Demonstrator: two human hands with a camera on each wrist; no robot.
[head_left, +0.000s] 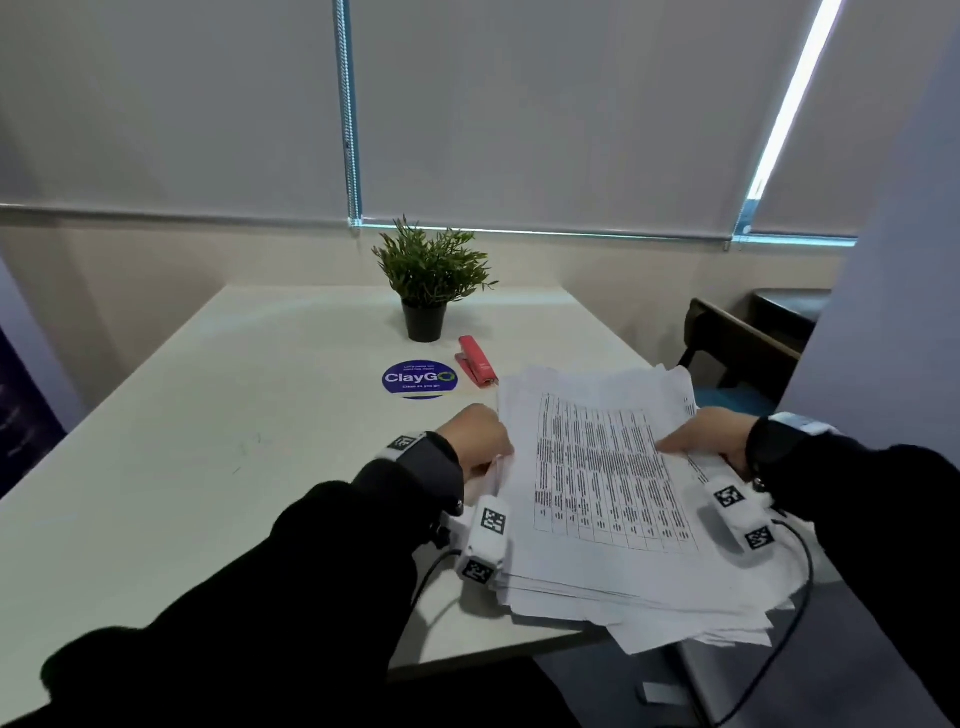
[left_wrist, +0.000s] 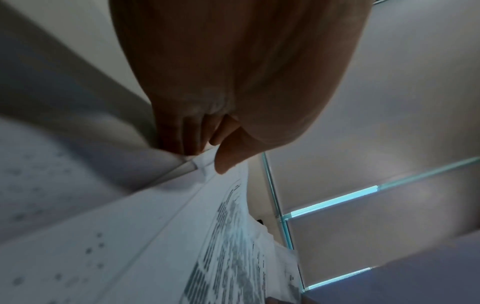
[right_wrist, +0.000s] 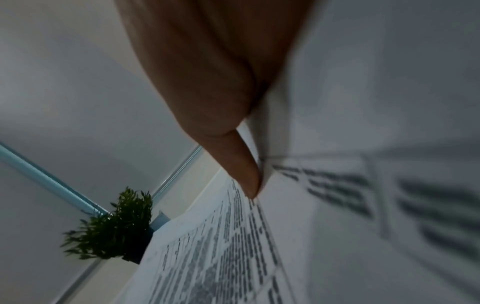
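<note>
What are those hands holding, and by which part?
A loose stack of white printed paper sheets: the left hand pinches its left edge, the right hand grips its right edge, thumb on top.

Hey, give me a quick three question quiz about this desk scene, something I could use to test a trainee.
1. True or false: the left hand and the right hand each hold an opposite side edge of the paper stack.
2. What stands toward the far edge of the table? A, a potted plant; B, a mug; C, a desk lamp.
3. Name the colour of the stapler lying beside the round sticker.
Key: 1 true; 2 A; 3 red.
</note>
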